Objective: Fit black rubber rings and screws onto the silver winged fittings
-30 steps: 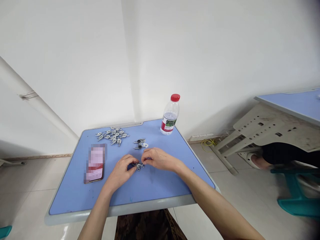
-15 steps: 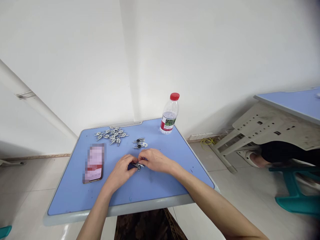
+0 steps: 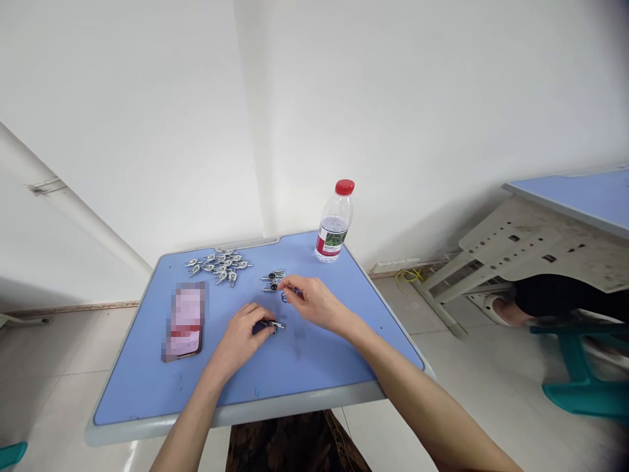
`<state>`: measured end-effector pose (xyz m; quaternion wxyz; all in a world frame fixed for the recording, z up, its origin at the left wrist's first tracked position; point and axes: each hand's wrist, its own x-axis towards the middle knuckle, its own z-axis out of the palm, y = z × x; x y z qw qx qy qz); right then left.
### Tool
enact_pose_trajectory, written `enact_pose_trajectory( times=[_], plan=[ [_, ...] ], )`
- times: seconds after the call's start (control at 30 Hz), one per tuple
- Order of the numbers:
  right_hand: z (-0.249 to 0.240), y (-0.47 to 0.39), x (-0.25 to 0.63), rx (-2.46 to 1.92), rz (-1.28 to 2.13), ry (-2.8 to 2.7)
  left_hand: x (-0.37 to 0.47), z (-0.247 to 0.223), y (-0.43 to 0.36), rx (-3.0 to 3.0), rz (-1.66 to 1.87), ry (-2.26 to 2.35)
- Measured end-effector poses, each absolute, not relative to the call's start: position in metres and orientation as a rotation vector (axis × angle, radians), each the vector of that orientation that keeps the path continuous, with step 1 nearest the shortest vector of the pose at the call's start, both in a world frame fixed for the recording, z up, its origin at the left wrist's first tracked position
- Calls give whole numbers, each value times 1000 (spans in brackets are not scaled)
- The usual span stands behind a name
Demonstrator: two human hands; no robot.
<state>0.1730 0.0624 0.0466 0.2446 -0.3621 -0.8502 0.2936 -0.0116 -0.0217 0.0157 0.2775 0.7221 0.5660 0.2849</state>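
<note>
My left hand (image 3: 242, 334) rests on the blue desk, thumb and fingers closed around a small metal part (image 3: 276, 324) with thin prongs pointing right. Up and to the right, the fingertips of my right hand (image 3: 314, 300) are pinched together; whatever they hold is too small to make out. They are at the near edge of a little group of metal parts with black round centres (image 3: 273, 286), partly covering it. Just below these fingertips lies a small dark curved piece (image 3: 284, 297). A pile of similar silvery metal parts (image 3: 222, 267) lies farther back on the left.
A phone (image 3: 188, 321) lies on the left of the blue desk (image 3: 314, 370). A red-capped water bottle (image 3: 333, 236) stands at the back right corner, near the wall. To the right are another desk (image 3: 565, 210), a teal stool (image 3: 584, 393) and a person's foot (image 3: 498, 309).
My right hand has moved away from the part in my left hand, up and right to the small group of parts. My left hand has stayed in place with its part.
</note>
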Motion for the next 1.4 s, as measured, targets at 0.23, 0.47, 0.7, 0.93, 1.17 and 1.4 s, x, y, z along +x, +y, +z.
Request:
enact_pose_trajectory(
  times=[0.23,0.47,0.7,0.93,1.17,1.4],
  plan=[
    [54,66,183,-1044,835,-2212,-11,17,-21,1918,773,1494],
    [61,73,191,-1095,810,-2230,-16,14,-22,1869,784,1455],
    [56,75,189,-1088,780,-2297,-16,16,-21,1879,748,1432],
    [51,67,185,-857,887,-2649,-16,16,-20,1866,749,1437],
    [45,57,177,-788,809,-2829,-15,18,-21,1854,738,1451],
    [46,54,177,-727,800,-2870,-16,18,-22,1820,756,1477]
  ],
)
